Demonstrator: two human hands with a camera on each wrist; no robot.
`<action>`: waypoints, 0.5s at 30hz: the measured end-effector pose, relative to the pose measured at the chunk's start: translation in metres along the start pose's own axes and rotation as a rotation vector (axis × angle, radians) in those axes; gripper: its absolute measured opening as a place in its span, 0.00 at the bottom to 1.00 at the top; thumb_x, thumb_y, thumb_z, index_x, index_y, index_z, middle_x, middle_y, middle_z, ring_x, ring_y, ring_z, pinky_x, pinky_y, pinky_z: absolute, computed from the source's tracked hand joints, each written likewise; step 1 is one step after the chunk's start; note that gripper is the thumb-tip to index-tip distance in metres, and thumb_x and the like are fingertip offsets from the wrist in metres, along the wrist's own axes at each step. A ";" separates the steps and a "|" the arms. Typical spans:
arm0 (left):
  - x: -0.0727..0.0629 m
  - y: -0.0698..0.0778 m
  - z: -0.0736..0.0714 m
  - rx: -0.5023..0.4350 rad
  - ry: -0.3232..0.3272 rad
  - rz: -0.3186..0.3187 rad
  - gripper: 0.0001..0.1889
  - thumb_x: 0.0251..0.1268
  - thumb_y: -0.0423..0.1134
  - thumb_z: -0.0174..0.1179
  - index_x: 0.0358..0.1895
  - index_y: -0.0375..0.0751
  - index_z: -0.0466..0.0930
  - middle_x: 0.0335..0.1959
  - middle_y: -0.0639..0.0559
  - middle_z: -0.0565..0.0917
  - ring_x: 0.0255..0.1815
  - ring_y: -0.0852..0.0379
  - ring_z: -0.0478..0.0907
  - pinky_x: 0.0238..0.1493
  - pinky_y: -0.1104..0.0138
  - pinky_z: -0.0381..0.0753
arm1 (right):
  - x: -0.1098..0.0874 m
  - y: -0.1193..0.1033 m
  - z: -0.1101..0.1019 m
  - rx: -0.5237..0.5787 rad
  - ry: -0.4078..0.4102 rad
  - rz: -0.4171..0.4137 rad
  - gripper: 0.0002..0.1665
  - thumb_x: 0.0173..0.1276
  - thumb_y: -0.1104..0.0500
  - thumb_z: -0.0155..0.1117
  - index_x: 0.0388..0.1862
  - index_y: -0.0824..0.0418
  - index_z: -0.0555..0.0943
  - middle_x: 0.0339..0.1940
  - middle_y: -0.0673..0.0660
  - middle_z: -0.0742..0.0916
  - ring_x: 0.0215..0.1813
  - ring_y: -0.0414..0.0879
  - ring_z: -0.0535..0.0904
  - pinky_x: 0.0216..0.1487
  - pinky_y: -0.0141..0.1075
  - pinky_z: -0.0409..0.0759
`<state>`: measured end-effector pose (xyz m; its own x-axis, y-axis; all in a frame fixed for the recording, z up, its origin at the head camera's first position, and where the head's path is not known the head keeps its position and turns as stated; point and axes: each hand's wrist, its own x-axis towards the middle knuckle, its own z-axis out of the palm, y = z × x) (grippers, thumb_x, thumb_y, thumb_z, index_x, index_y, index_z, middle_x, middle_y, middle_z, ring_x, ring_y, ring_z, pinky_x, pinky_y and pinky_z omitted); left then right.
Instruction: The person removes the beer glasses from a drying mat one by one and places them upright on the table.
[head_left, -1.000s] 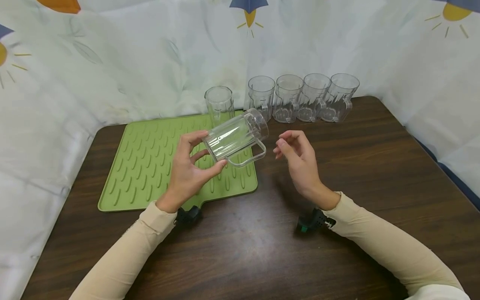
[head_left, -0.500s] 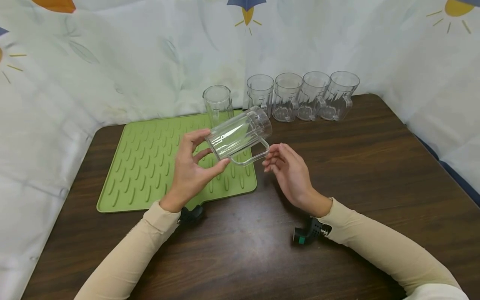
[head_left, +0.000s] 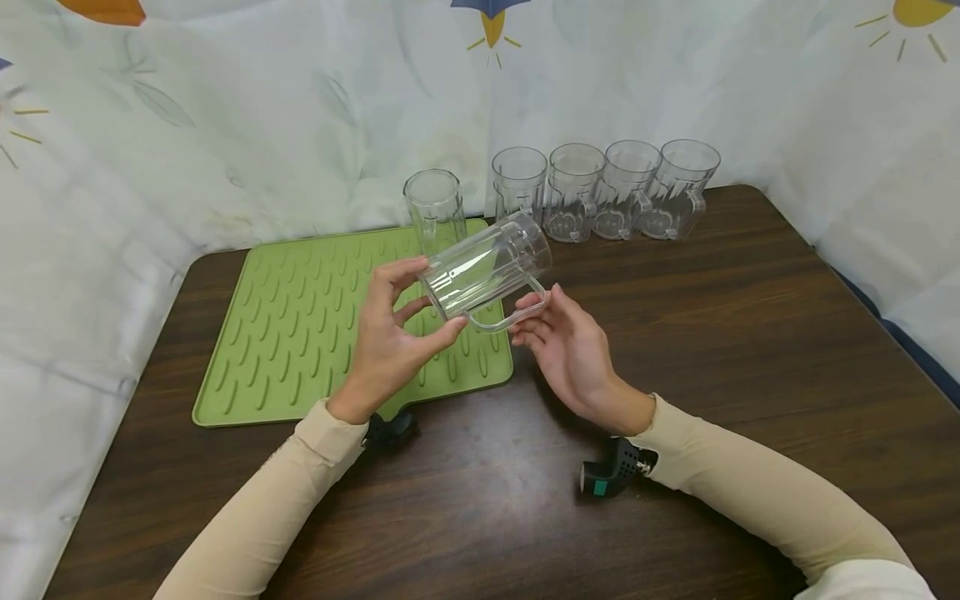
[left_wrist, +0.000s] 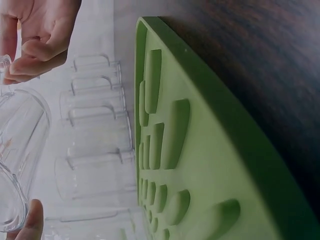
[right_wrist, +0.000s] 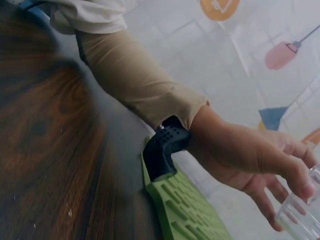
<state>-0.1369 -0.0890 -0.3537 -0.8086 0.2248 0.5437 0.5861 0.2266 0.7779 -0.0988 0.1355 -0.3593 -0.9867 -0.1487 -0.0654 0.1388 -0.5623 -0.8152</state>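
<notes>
A clear glass mug [head_left: 483, 267], with a loop handle [head_left: 517, 315], is tilted in the air over the right part of a green ridged mat [head_left: 281, 333]. My left hand [head_left: 382, 342] grips one end of it between thumb and fingers. At the handle, my right hand [head_left: 566, 350] has its fingers curled about the bar and its thumb close by. The left wrist view shows the right hand's fingers [left_wrist: 40, 55] on the handle, beside the mug's body [left_wrist: 22, 135]. From the right wrist, the left hand [right_wrist: 245, 155] is seen holding the mug's end [right_wrist: 300, 217].
Another clear mug [head_left: 433, 208] stands upright at the mat's back right corner. To its right, several clear mugs [head_left: 573, 196] stand in a row along the back of the dark wooden table [head_left: 675, 350]. A patterned white curtain [head_left: 300, 108] hangs behind.
My right hand has moved left and down to the mug's handle, its fingers closing about it. The left hand has shifted slightly right with the mug.
</notes>
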 end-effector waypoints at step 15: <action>0.001 -0.001 0.004 -0.016 0.027 -0.032 0.41 0.51 0.22 0.76 0.68 0.28 0.63 0.69 0.37 0.70 0.70 0.45 0.77 0.61 0.68 0.86 | 0.003 -0.006 0.016 0.166 0.046 0.028 0.27 0.88 0.47 0.34 0.36 0.54 0.78 0.39 0.49 0.83 0.48 0.43 0.80 0.59 0.33 0.79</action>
<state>-0.1384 -0.0849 -0.3557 -0.8283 0.1916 0.5266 0.5590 0.2180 0.8000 -0.1008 0.1255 -0.3452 -0.9846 -0.1306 -0.1164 0.1745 -0.6854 -0.7069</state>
